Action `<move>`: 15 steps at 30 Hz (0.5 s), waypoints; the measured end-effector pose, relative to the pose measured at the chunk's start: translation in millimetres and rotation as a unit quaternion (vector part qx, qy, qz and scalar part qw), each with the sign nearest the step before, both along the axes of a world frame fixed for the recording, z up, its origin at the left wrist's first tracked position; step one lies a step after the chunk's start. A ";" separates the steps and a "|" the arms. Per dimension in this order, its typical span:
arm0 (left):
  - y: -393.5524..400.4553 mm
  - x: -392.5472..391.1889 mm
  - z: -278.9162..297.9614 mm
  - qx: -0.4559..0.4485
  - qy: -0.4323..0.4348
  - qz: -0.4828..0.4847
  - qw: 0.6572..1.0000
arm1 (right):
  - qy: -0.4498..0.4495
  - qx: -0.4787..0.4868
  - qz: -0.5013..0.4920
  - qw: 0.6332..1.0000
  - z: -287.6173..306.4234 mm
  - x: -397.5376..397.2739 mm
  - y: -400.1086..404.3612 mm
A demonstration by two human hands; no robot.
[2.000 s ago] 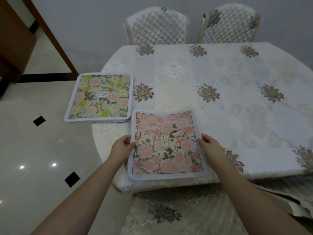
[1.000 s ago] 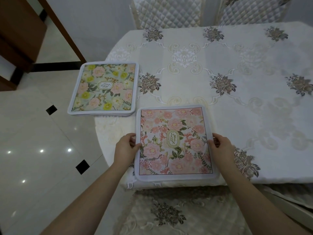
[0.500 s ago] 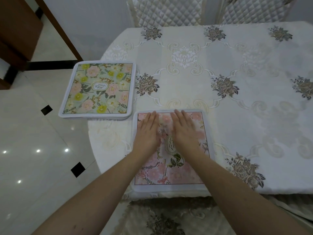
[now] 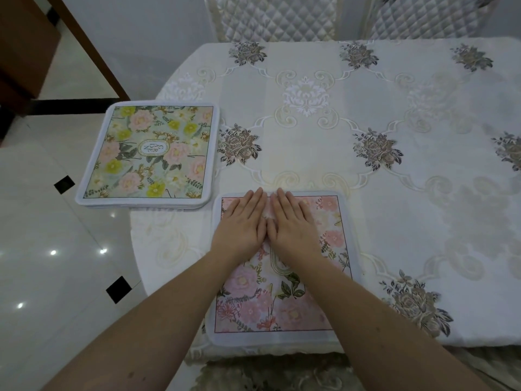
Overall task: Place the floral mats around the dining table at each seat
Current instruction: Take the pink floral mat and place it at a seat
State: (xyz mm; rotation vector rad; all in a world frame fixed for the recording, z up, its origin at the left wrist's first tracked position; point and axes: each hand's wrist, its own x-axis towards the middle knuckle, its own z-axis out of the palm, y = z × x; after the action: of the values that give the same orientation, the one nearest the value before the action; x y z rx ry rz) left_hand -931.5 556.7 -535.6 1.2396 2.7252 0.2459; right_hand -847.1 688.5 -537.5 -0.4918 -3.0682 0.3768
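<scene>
Our view sits slightly closer than half a second ago, and the dining table [image 4: 394, 193] fills the right and centre of the frame under its cream embroidered cloth. Our hands have drawn together since then: the left hand [image 4: 242, 221] and right hand [image 4: 293, 221] now touch side by side, fingers straight and flat, pressing the upper half of the pink floral mat [image 4: 282, 303]. Two seconds ago they gripped its side edges. This mat lies flat at the table's near edge, lower centre of the frame: a rounded square with a white border, pink blossoms and green leaves. The stack of green and yellow floral mats [image 4: 149, 153] stays at centre left, overhanging the table's left edge, its oval label reading GARDEN.
</scene>
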 end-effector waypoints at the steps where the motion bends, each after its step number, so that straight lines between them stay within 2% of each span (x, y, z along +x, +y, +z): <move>1: -0.2 0.6 0.8 0.003 -0.006 0.010 1.000 | -0.002 -0.009 -0.016 1.000 1.0 1.6 3.7; 9: -16.0 6.7 2.5 0.005 -0.002 0.073 0.997 | -0.017 -0.012 -0.091 0.996 8.5 16.2 30.0; 15: -38.3 11.4 3.0 0.006 -0.015 0.101 0.995 | -0.030 -0.009 -0.103 0.994 10.3 44.3 64.8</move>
State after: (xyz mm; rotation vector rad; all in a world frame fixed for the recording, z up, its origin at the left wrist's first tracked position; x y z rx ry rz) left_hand -920.2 518.3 -532.6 0.9556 2.8275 0.3008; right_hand -802.8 753.3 -527.1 -0.8249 -3.0322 0.3895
